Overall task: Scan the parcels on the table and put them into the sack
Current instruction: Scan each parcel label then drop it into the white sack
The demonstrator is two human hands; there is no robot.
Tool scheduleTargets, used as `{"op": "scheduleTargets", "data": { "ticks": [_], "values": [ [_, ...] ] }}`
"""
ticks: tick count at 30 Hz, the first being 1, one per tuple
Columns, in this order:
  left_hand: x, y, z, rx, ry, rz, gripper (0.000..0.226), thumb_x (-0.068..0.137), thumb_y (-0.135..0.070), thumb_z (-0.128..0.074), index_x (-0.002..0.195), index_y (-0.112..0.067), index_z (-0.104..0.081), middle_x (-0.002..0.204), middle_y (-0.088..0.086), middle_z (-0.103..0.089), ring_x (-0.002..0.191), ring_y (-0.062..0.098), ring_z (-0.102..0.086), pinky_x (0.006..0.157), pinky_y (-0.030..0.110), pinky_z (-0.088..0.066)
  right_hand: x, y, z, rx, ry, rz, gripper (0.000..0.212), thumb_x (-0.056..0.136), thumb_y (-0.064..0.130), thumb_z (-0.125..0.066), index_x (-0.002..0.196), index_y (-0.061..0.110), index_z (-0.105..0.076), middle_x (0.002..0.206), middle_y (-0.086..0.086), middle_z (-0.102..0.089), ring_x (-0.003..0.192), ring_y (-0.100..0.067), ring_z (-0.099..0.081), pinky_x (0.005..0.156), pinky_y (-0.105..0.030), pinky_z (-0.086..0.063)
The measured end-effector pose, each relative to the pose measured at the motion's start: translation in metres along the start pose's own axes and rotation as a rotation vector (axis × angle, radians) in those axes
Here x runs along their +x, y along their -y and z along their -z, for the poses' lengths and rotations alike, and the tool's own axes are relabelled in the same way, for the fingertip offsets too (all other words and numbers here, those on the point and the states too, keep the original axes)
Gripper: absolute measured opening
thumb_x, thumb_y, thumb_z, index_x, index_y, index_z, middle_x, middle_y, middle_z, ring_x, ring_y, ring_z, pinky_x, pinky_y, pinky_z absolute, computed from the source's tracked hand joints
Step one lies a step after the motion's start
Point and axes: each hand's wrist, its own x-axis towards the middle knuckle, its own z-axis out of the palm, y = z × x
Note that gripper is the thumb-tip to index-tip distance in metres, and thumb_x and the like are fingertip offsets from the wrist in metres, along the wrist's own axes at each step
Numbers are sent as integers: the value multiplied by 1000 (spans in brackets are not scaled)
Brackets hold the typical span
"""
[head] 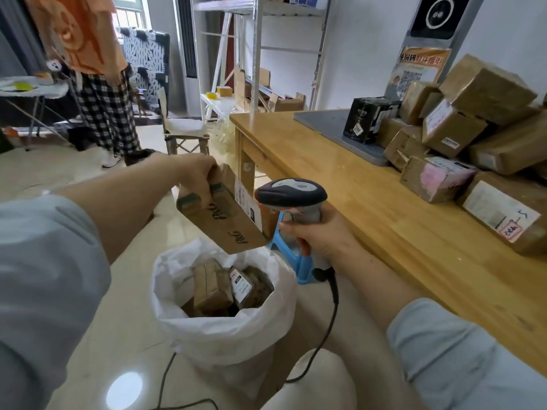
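Left hand (199,176) grips a cardboard parcel (220,216) over the sack (225,329); right hand (313,235) grips the barcode scanner (291,195). Several parcels sacked; many remain on the desk (370,208), far right.

1. White woven sack (225,341): on the tiled floor (133,291), left of the long wooden table (355,202); taped brown parcels (213,288) lie inside it.
2. Flat brown cardboard parcel (228,223): in the left hand (198,176), directly above the sack's mouth.
3. Grey handheld scanner (291,195): in the right hand (313,235), just right of that parcel (its black cable (334,306) hangs towards the floor).
4. Heap of taped brown boxes (473,113): stacked at the table's far right.
5. Black carton (367,119): left of the heap, on a flat grey board (328,122).
6. Blue plastic stool (302,261): between sack and table.
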Motion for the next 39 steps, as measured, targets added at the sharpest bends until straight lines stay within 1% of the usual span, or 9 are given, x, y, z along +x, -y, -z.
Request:
{"op": "scheduleTargets", "data": {
  "ticks": [7, 10, 12, 15, 18, 25, 30, 34, 39],
  "values": [
    [17, 15, -116, -185, 125, 253, 47, 64, -44, -85, 92, -21, -54, 84, -1, -57, 74, 14, -57, 62, 24, -49, 22, -35, -13, -22, -14, -126, 14, 81, 19, -75, 78, 15, -63, 54, -5, -55, 36, -8, -45, 41, -18, -45],
    [30, 15, -156, -342, 170, 324, 34, 75, -35, -80, 85, -23, -50, 80, -3, -52, 73, 12, -52, 71, 26, -45, 31, -44, -15, -21, -12, -170, 15, 81, 21, -75, 77, 17, -61, 54, -4, -55, 39, -9, -47, 43, -20, -46],
    [31, 8, -173, -400, 207, 319, 34, 78, -34, -77, 97, -19, -54, 82, -3, -52, 83, 15, -54, 80, 27, -44, 36, -49, -15, -1, -24, -208, 15, 81, 20, -75, 79, 16, -61, 56, -6, -55, 42, -13, -47, 44, -22, -47],
    [41, 1, -193, -410, 187, 334, 80, 70, -54, -77, 129, -11, -47, 110, 9, -58, 101, 26, -57, 90, 37, -50, 40, -55, -13, 31, -44, -258, 14, 81, 19, -75, 81, 12, -63, 55, -4, -56, 42, -13, -47, 44, -24, -48],
    [40, -18, -179, -418, 83, 319, 75, 80, -48, -71, 132, -1, -45, 126, 18, -55, 114, 33, -55, 95, 37, -46, 40, -56, -11, 82, -68, -264, 15, 80, 18, -76, 82, 10, -64, 56, -5, -55, 41, -12, -47, 44, -23, -47],
    [30, -86, -117, -553, -112, 40, 43, 87, -31, -68, 123, -12, -52, 111, -1, -59, 92, 17, -55, 71, 26, -44, 27, -41, 10, 226, -213, -289, 30, 78, 18, -78, 100, 6, -63, 58, -3, -59, 45, -13, -51, 52, -29, -50],
    [17, -157, -77, -574, -211, -163, 50, 89, -31, -66, 133, -12, -50, 124, 7, -57, 113, 25, -57, 88, 31, -48, -1, -12, 56, 441, -333, -239, 18, 83, 11, -72, 74, 4, -57, 55, -7, -52, 42, -16, -48, 49, -29, -48],
    [1, -232, -52, -487, -236, -288, 68, 93, -36, -60, 149, -12, -30, 145, 13, -41, 125, 28, -48, 93, 34, -44, -32, 5, 109, 488, -451, -206, 22, 85, 21, -72, 81, 3, -61, 62, -12, -60, 50, -23, -58, 60, -38, -56],
    [-11, -317, -40, -471, -190, -489, 64, 93, -30, -60, 147, -11, -33, 148, 9, -40, 127, 25, -47, 88, 30, -40, -61, 5, 182, 512, -625, -184, 29, 83, 30, -74, 81, 4, -61, 62, -13, -64, 51, -21, -62, 63, -36, -58]
  ]
}}
